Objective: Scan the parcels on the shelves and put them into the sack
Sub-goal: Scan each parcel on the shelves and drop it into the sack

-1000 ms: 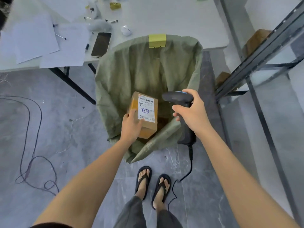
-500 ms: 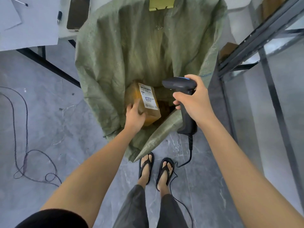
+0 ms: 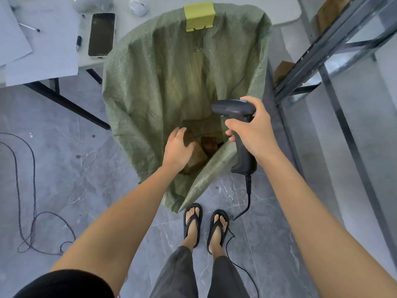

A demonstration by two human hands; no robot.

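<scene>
ops: Grip status: scanner [image 3: 233, 108] is gripped by the right hand [image 3: 255, 132], fingers wrapped round the handle, head pointed left over the sack mouth
qa: left hand?
ops: left hand [image 3: 178, 147] is held slack, fingers relaxed and slightly spread, nothing gripped. It is positioned inside the opening of the sack [image 3: 150, 82], just over the brown parcel [image 3: 198, 157]; contact cannot be confirmed
qa: parcel location?
ops: parcel is seen low in the sack, partly hidden by the left hand. More brown cardboard is seen beside it, deeper in; count cannot be told
qa: sack mounting?
ops: far rim is held at the edge of the table [image 3: 281, 14] by a yellow-green clip [image 3: 199, 17]; near rim is slumped low toward the sandals [image 3: 192, 222]
qa: shelves?
ops: rack [image 3: 335, 44] is located at the right. One brown box [image 3: 283, 68] is visible on a lower level, another is partly cut off at the top edge
qa: rest?
ops: phone [image 3: 101, 34] is seen face up on the table beside paper sheets [image 3: 43, 52] and a pen [image 3: 78, 42]. Scanner cable [image 3: 249, 196] is trailed down to the floor by the sandals; a thin floor cable [image 3: 34, 186] is looped on the tiles at far left
</scene>
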